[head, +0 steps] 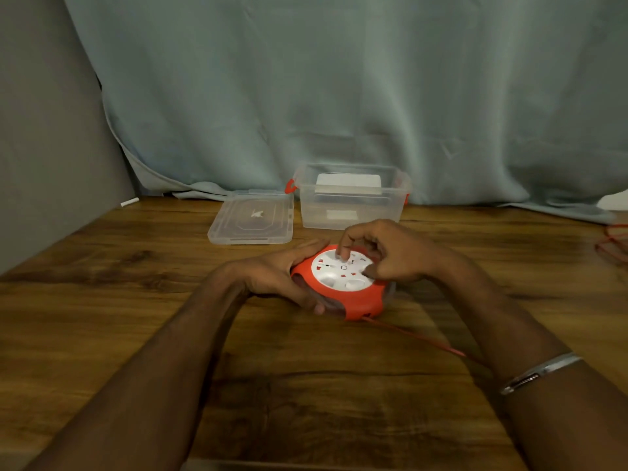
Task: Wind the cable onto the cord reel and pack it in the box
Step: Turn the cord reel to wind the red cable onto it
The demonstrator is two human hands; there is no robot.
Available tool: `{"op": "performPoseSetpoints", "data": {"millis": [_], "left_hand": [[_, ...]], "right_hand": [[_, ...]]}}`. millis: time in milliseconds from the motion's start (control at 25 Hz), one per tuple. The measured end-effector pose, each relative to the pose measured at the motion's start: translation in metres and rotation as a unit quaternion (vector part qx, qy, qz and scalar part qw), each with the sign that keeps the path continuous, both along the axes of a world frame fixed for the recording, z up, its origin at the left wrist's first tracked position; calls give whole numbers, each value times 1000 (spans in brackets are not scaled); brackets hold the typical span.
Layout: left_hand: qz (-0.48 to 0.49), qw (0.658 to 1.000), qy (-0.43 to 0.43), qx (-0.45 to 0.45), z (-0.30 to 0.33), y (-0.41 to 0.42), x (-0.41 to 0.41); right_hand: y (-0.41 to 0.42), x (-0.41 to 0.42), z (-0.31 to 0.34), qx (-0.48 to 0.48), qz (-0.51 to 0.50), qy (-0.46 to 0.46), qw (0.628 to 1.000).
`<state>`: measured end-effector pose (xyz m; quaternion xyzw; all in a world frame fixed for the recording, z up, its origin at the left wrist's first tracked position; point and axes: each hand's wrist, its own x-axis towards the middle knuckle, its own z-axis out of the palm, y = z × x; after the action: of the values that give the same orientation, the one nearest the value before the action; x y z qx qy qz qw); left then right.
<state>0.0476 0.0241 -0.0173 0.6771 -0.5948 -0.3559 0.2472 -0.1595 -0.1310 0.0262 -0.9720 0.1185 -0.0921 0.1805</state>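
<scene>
A round red cord reel point(360, 302) with a white socket face lies on the wooden table point(102, 300) in front of me. My left hand point(278, 273) grips its left rim, thumb at the near edge and fingers along the far edge. My right hand point(390, 253) sits on top, fingers curled with the index fingertip pressed into the white face. A thin red cable point(418, 336) leaves the reel's near right side and runs under my right forearm. More red cable point(611, 244) lies at the table's right edge. The clear plastic box point(351, 202) stands open behind the reel.
The box's clear lid point(253, 217) lies flat to the left of the box. A grey-blue curtain point(339, 96) hangs along the table's back edge, and a grey wall bounds the left side. A small white stick point(129, 201) lies at the back left corner.
</scene>
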Motion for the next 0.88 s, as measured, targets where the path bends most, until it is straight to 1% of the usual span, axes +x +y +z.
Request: {"op": "performPoseSetpoints", "data": {"millis": [80,280,360,520,600,720,880], "left_hand": [[-8,1000,2,-2,-1,-1,1],[-9,999,32,-6,-2,0,-3],[-10,999,39,-14,1,1,-4],[-11,998,43,-34,-2,2,-2],[-1,998,37,-41,-3,1,-1],[11,998,11,-53,-1,2,-5],[16,997,3,-80,3,3,-13]], "right_hand": [[-1,0,0,27,17,33,999],[-10,-3,-2,125,42,22,991],[-11,-4,-2,133,39,21,990],[-9,-6,-3,119,27,-4,993],[-7,-4,-4,95,16,-8,995],[-1,0,-7,28,1,-15,999],[14,5,-10,-73,-63,-24,995]]}}
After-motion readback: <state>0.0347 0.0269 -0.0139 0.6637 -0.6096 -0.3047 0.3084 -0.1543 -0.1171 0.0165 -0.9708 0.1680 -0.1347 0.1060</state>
